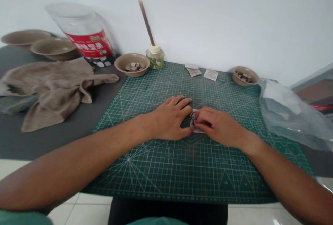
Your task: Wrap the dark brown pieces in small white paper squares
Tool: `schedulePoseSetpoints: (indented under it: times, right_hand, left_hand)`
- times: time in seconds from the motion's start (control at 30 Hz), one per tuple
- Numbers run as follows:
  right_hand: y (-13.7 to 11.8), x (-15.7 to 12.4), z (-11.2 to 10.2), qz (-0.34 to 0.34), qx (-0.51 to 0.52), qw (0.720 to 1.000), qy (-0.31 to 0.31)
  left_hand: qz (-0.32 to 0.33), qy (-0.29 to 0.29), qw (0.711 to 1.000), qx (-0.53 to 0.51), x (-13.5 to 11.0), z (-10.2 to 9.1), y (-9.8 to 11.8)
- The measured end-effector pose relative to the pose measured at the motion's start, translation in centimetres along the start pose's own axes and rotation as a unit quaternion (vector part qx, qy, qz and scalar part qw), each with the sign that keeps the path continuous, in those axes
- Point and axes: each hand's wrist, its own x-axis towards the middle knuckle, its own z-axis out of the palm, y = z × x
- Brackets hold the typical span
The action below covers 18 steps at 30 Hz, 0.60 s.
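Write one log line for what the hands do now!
left hand: touching packet | right hand: pinching packet | surface: green cutting mat

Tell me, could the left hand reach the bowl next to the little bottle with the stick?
Probably yes: only bare cutting mat lies between the left hand and that bowl, though the hand currently holds a small packet.

1. A green cutting mat (pixel 182 169) fills the centre of the frame.
2. A crumpled brown cloth (pixel 52 89) lies at left.
3. A red-labelled clear jar (pixel 83 34) leans at upper left, beside two empty bowls (pixel 53 47).
4. A filled bowl (pixel 132 72) and a diffuser bottle (pixel 155 58) stand at top centre.
5. Paper sachets (pixel 210 74) and a small bowl (pixel 245 82) sit at upper right, with a plastic bag (pixel 291 114) at right.
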Motion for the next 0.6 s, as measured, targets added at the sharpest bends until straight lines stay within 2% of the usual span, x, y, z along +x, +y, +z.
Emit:
schedulePoseSetpoints:
  times: [0.1, 0.2, 0.3, 0.37, 0.5, 0.53, 0.6]
  right_hand:
    - [0.6, 0.3, -0.3, 0.051, -0.057, 0.996, 0.046]
    - [1.3, -0.2, -1.5, 0.027, -0.033, 0.999, -0.008]
    - [0.9, -0.7, -1.5, -0.025, 0.029, 0.998, -0.058]
    - [0.5, -0.4, -0.8, -0.025, 0.050, 0.998, -0.034]
    - [0.9, 0.5, -0.6, 0.050, -0.008, 0.997, 0.053]
    - [1.2, 0.5, -0.8, 0.057, -0.019, 0.997, 0.049]
    - [1.4, 0.2, -1.4, 0.030, -0.003, 1.000, 0.003]
  left_hand:
    - [-0.007, -0.006, 1.000, 0.002, 0.0, -0.1, 0.1]
    - [-0.007, -0.010, 1.000, -0.001, 0.0, -0.2, 0.1]
    - [-0.005, -0.013, 1.000, -0.002, 0.0, -0.1, 0.1]
    - [-0.006, -0.013, 1.000, -0.002, 0.0, -0.1, 0.1]
    - [-0.014, -0.017, 1.000, 0.000, -0.1, -0.2, 0.1]
    - [-0.014, -0.017, 1.000, 0.000, -0.1, -0.2, 0.1]
    - [-0.010, -0.014, 1.000, -0.002, -0.1, -0.2, 0.2]
